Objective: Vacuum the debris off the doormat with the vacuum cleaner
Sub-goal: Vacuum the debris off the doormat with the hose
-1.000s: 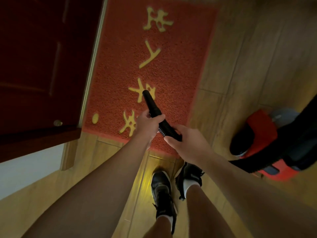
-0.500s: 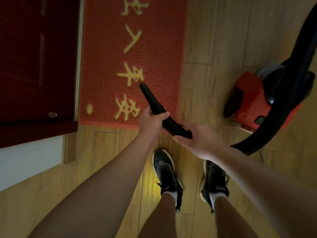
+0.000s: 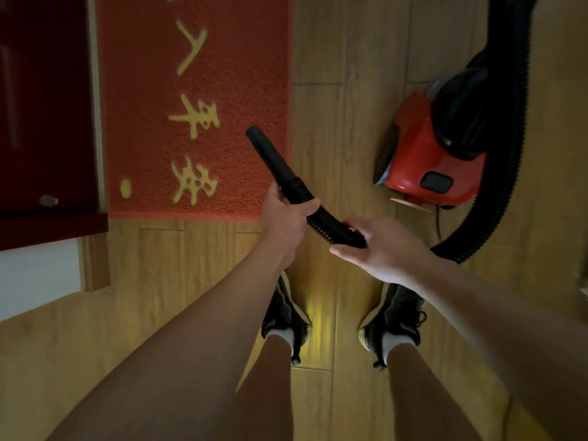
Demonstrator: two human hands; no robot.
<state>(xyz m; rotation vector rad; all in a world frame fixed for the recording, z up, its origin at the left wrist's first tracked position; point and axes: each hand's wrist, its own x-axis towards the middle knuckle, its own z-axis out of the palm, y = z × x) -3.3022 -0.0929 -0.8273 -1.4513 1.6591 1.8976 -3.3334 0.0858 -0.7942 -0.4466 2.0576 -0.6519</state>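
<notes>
Two hands share the hose (image 3: 327, 225): the left hand (image 3: 288, 218) curls round its ribbed collar, the right hand (image 3: 383, 248) wraps the corrugated length behind. The nozzle (image 3: 270, 157) points over the doormat (image 3: 143, 122)'s near right edge — likely light and rigid, floppy further back, so the collar steers best.

Colour and pattern record: doormat, vacuum and surroundings.
Doormat (image 3: 143, 122): red-orange, grainy surface, with a line of yellow characters (image 3: 194, 120) down its middle and one yellow dot (image 3: 125, 188) at its near left. Nozzle (image 3: 270, 157): plain black. Hose (image 3: 509, 154): black, ribbed throughout. Vacuum (image 3: 423, 154): red body, black top, dark panel on the near side. Floor (image 3: 334, 43): tan planks with wood grain. Door (image 3: 44, 106), left: dark red. Wall (image 3: 35, 275), near left: white. Shoes (image 3: 397, 316): black with pale soles. Socks (image 3: 393, 343): white.
</notes>
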